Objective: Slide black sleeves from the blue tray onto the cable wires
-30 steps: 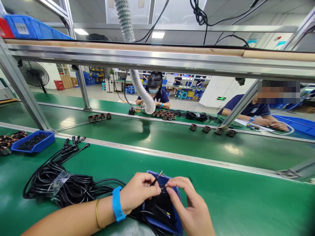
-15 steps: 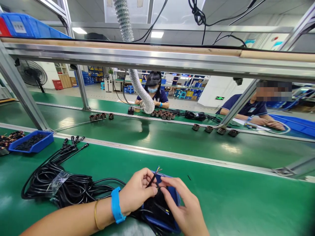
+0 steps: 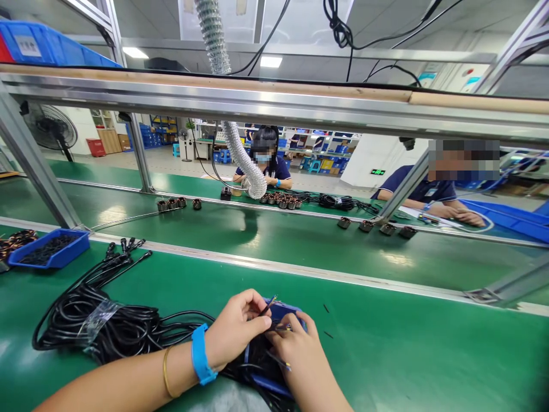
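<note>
Between the thumb and fingers of my left hand (image 3: 240,323) is a black cable (image 3: 266,308), its thin coloured wire ends pointing up. My right hand (image 3: 298,346) is just to the right, fingers curled down over the blue bin (image 3: 285,309). Other cable ends with bare coloured wires stick out by its fingers; what the fingertips grip is hidden. Black cables lie in the bin beneath both hands. A large taped bundle of black cable (image 3: 124,329) rests left of my hands, its plug ends (image 3: 124,252) pointing away from me.
A blue tray of small black pieces (image 3: 51,249) stands at the left, beside copper-wound parts (image 3: 17,240). Two black slivers (image 3: 326,321) lie right of the bin. A metal frame (image 3: 257,263) crosses the bench. Two people sit beyond, near a silver duct hose (image 3: 255,180).
My right hand has turned and moved down and inward, its fingers now curled over the bin. A second black sliver now shows on the bench. My left hand still holds the cable.
</note>
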